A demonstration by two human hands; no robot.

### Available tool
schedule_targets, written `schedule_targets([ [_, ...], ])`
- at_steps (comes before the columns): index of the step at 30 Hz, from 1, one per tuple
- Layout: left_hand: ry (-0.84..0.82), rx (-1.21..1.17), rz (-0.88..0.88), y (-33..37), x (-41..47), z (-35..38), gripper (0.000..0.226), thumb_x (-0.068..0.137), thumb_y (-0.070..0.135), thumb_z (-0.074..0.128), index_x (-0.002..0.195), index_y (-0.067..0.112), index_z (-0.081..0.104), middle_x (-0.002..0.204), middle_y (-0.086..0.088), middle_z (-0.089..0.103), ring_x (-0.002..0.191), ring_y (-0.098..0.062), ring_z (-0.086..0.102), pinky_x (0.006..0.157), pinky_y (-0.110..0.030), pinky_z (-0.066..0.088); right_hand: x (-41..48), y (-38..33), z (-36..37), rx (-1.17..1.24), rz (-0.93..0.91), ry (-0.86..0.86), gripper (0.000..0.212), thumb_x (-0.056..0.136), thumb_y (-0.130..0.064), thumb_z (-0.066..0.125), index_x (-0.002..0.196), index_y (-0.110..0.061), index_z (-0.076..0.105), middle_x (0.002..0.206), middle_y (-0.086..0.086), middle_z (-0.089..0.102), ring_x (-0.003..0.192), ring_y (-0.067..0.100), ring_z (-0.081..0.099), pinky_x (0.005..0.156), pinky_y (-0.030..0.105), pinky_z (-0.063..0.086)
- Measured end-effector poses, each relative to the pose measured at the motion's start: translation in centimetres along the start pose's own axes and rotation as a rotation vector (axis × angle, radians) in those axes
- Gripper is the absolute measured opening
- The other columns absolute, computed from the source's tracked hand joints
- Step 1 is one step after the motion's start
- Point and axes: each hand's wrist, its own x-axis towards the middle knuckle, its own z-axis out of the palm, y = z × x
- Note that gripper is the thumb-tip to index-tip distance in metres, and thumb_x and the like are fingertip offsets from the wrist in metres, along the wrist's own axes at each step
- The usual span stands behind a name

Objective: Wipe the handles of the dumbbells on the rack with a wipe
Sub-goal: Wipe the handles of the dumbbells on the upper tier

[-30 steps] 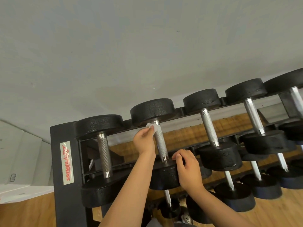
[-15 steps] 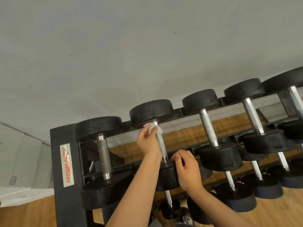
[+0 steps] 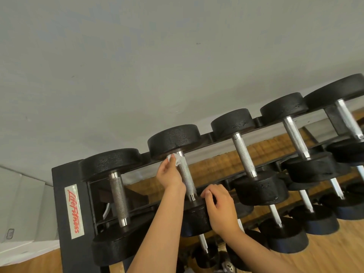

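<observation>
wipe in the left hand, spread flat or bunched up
Bunched: the wipe is crumpled in the left hand against the top of the second dumbbell's handle.

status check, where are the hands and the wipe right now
Left hand pinches wipe at far end of second dumbbell's handle. Right hand curled over its near head. Nothing in the way.

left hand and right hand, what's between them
In the head view, the knurled handle of the second dumbbell runs between the left hand and right hand; the wipe sits higher up.
</observation>
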Motion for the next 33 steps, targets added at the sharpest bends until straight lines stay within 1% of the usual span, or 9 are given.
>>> schedule_targets([
  [4,-0.017,0.061,0.098,-0.7,-0.5,-0.2,0.009,0.09,0.012,0.068,0.086,0.02,0.068,0.096,0.001,0.068,0.094,-0.016,0.064,0.084,-0.031,0.053,0.0,0.1,0.0,-0.006,0.005,-0.002,0.039,0.09,-0.042,0.029,0.073,-0.022,0.058,0.073,-0.011,0.053,0.083,0.006,0.05,0.071,0.018,0.039],
  [7,-0.019,0.075,0.192,-1.0,-1.2,-0.3,0.014,0.089,0.003,0.067,0.094,0.016,0.069,0.1,0.001,0.067,0.094,-0.012,0.063,0.07,-0.016,0.05,0.0,0.1,0.0,-0.015,0.0,-0.007,0.039,0.09,-0.042,0.028,0.073,-0.022,0.058,0.073,-0.012,0.053,0.083,0.006,0.05,0.072,0.019,0.039],
  [12,0.032,-0.057,0.111,-0.4,-0.7,0.9,0.015,0.085,0.006,0.072,0.079,0.018,0.065,0.102,-0.002,0.067,0.097,-0.019,0.064,0.067,-0.017,0.05,0.1,0.2,0.2,-0.013,0.005,0.001,0.038,0.09,-0.04,0.029,0.072,-0.022,0.058,0.072,-0.012,0.052,0.081,0.007,0.051,0.072,0.022,0.041],
  [15,0.016,0.053,0.233,-1.4,-1.2,0.6,0.015,0.086,0.005,0.071,0.08,0.017,0.066,0.108,-0.004,0.067,0.101,-0.018,0.063,0.067,-0.011,0.049,0.0,0.3,0.3,-0.01,0.005,0.0,0.038,0.09,-0.04,0.03,0.073,-0.022,0.058,0.072,-0.013,0.052,0.081,0.006,0.051,0.072,0.024,0.042],
  [19,-0.011,0.138,0.296,-1.7,-0.9,0.6,0.017,0.084,0.006,0.073,0.08,0.021,0.067,0.113,-0.009,0.067,0.107,-0.024,0.064,0.079,-0.021,0.054,0.1,0.2,0.2,-0.017,-0.006,-0.003,0.038,0.091,-0.04,0.03,0.074,-0.021,0.059,0.074,-0.012,0.053,0.081,0.006,0.051,0.072,0.024,0.042],
  [23,-0.083,0.194,0.318,-1.1,-0.8,-0.1,0.013,0.086,0.009,0.071,0.091,0.022,0.07,0.111,-0.006,0.068,0.104,-0.02,0.065,0.086,-0.028,0.056,-0.1,0.2,0.0,-0.017,-0.023,-0.002,0.037,0.091,-0.038,0.03,0.073,-0.022,0.058,0.073,-0.012,0.052,0.081,0.007,0.05,0.073,0.025,0.042],
  [26,-0.139,0.222,0.343,-1.1,-1.3,-1.2,0.016,0.09,0.011,0.065,0.1,0.022,0.07,0.107,0.001,0.068,0.1,-0.012,0.064,0.078,-0.017,0.051,0.0,0.2,0.1,-0.024,-0.031,0.007,0.036,0.092,-0.037,0.03,0.074,-0.023,0.058,0.074,-0.013,0.052,0.082,0.006,0.05,0.074,0.025,0.043],
  [29,-0.089,0.226,0.359,-1.1,-1.2,-1.1,0.016,0.091,0.011,0.065,0.104,0.021,0.065,0.096,0.011,0.064,0.09,-0.005,0.062,0.064,-0.006,0.048,0.0,0.1,0.1,-0.035,-0.035,0.008,0.035,0.092,-0.036,0.031,0.074,-0.024,0.058,0.073,-0.015,0.051,0.082,0.006,0.05,0.075,0.023,0.042],
  [33,-0.009,0.209,0.324,-1.1,-1.3,-0.1,0.015,0.088,0.012,0.071,0.098,0.02,0.064,0.099,0.004,0.066,0.091,-0.008,0.063,0.06,-0.007,0.046,0.0,-0.4,-0.1,-0.032,-0.025,0.004,0.037,0.09,-0.039,0.029,0.074,-0.024,0.058,0.072,-0.018,0.049,0.085,0.005,0.049,0.076,0.021,0.041],
])
